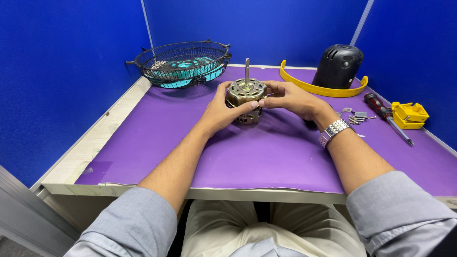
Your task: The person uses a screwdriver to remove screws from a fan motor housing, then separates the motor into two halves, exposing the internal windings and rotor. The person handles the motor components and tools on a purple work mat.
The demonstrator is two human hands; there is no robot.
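A round metal fan motor (244, 93) with an upright shaft stands on the purple mat (247, 157) near the middle of the table. My left hand (220, 110) wraps its left side, thumb resting on the top edge. My right hand (291, 99) holds its right side with fingers on the top rim; a metal watch sits on that wrist. Both hands grip the motor together.
A black wire fan guard (183, 61) with teal blades inside sits at the back left. A black motor cover (339, 65) and yellow ring (314, 87) lie at the back right. A screwdriver (388, 116), yellow part (409, 114) and loose screws (357, 117) rest at the right.
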